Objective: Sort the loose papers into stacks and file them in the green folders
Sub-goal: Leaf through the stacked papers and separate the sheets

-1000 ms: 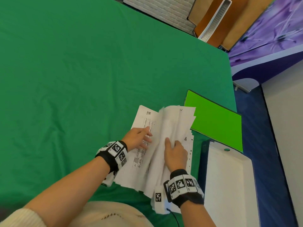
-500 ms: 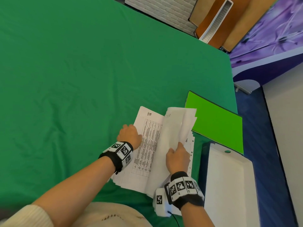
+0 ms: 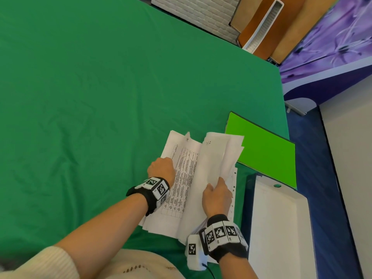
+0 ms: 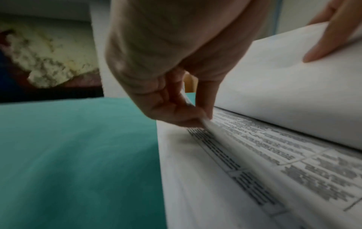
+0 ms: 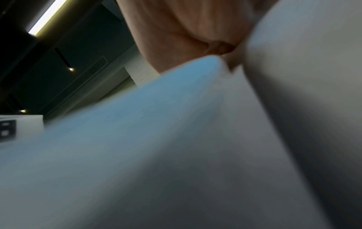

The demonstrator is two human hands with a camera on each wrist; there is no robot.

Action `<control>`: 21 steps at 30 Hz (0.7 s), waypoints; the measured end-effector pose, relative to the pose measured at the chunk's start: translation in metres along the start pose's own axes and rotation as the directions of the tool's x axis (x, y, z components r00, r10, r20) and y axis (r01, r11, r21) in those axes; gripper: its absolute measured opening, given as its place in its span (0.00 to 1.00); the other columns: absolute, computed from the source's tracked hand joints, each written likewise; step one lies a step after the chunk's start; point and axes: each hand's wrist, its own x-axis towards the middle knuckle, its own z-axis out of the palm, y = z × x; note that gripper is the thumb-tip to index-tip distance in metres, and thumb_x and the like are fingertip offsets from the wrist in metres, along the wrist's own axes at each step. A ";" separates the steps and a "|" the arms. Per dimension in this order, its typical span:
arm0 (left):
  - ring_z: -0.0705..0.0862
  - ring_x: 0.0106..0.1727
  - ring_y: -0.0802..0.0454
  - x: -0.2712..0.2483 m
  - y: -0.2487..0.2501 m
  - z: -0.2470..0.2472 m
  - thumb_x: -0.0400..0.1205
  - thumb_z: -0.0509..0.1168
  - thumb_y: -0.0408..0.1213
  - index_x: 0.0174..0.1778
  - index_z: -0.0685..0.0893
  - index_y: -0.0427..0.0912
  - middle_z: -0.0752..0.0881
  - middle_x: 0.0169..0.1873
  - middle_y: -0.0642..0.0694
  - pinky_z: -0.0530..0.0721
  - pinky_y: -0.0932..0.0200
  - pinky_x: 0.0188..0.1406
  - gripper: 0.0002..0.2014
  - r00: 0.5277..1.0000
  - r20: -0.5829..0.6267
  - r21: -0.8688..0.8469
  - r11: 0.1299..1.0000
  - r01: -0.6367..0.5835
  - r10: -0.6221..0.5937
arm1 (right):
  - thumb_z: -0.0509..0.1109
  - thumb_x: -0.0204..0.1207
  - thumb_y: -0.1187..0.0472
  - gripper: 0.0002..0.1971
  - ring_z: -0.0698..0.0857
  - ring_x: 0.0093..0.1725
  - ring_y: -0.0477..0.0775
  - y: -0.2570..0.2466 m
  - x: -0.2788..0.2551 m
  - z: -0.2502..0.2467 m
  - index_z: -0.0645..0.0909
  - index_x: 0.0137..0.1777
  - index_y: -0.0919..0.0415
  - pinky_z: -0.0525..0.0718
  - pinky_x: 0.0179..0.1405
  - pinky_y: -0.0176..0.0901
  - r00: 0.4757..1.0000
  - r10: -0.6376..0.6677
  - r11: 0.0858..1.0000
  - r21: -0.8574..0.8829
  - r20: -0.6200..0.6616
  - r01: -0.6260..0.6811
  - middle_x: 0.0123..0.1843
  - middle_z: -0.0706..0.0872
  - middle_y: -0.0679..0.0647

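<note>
A pile of white printed papers lies on the green tablecloth near the front edge. My left hand pinches the left edge of a sheet with a printed table, thumb and finger curled on the paper's edge. My right hand grips a lifted bundle of sheets, folded up and to the right; its fingers show on the raised sheets in the left wrist view. A bright green folder lies flat just right of the pile. In the right wrist view, blurred paper fills the frame.
A white tray-like box sits at the front right, by the table's right edge. The green tablecloth stretches far to the left and back. Beyond the right edge are blue floor and a wooden board.
My left hand drew back from the page's middle to its left edge and now pinches a sheet. My right hand lifted its bundle further right, uncovering the table page.
</note>
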 end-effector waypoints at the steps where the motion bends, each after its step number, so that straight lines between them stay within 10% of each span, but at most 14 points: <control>1: 0.86 0.43 0.46 -0.001 0.001 0.000 0.85 0.64 0.47 0.48 0.82 0.37 0.86 0.44 0.43 0.83 0.55 0.38 0.14 0.999 -0.023 -0.020 0.999 -0.043 0.042 | 0.60 0.84 0.63 0.15 0.83 0.59 0.64 0.000 0.000 0.000 0.75 0.69 0.65 0.78 0.59 0.47 1.000 -0.004 1.000 0.003 -0.002 0.004 0.63 0.84 0.64; 9: 0.61 0.21 0.54 0.002 0.005 0.001 0.79 0.64 0.62 0.23 0.64 0.45 0.64 0.20 0.50 0.63 0.59 0.24 0.29 0.949 -0.036 -0.599 0.753 -0.273 0.314 | 0.59 0.85 0.58 0.16 0.80 0.64 0.66 -0.004 0.000 0.003 0.75 0.69 0.64 0.76 0.64 0.52 1.000 -0.003 1.000 0.025 0.031 0.003 0.65 0.83 0.64; 14: 0.69 0.21 0.54 -0.001 0.010 0.018 0.81 0.55 0.66 0.27 0.69 0.44 0.69 0.21 0.49 0.69 0.65 0.27 0.29 0.975 0.176 -0.872 0.481 0.090 0.135 | 0.58 0.86 0.59 0.17 0.80 0.64 0.65 -0.002 0.002 -0.003 0.74 0.71 0.66 0.75 0.63 0.47 0.999 0.022 0.999 0.044 0.043 -0.024 0.66 0.82 0.65; 17: 0.88 0.48 0.42 0.002 0.009 0.026 0.79 0.51 0.72 0.56 0.85 0.38 0.89 0.47 0.41 0.85 0.49 0.56 0.38 0.929 0.361 -0.898 0.297 0.324 0.077 | 0.57 0.86 0.59 0.18 0.80 0.64 0.64 0.000 0.003 -0.005 0.74 0.71 0.65 0.75 0.63 0.46 0.998 0.034 0.997 0.062 0.046 -0.037 0.67 0.82 0.64; 21: 0.87 0.53 0.41 0.002 0.011 0.023 0.83 0.49 0.67 0.60 0.81 0.40 0.88 0.53 0.37 0.86 0.46 0.56 0.33 0.898 0.440 -0.879 0.208 0.430 0.002 | 0.58 0.86 0.57 0.18 0.80 0.65 0.64 0.001 0.004 -0.004 0.74 0.71 0.65 0.75 0.64 0.47 0.998 0.031 0.997 0.068 0.056 -0.035 0.68 0.82 0.63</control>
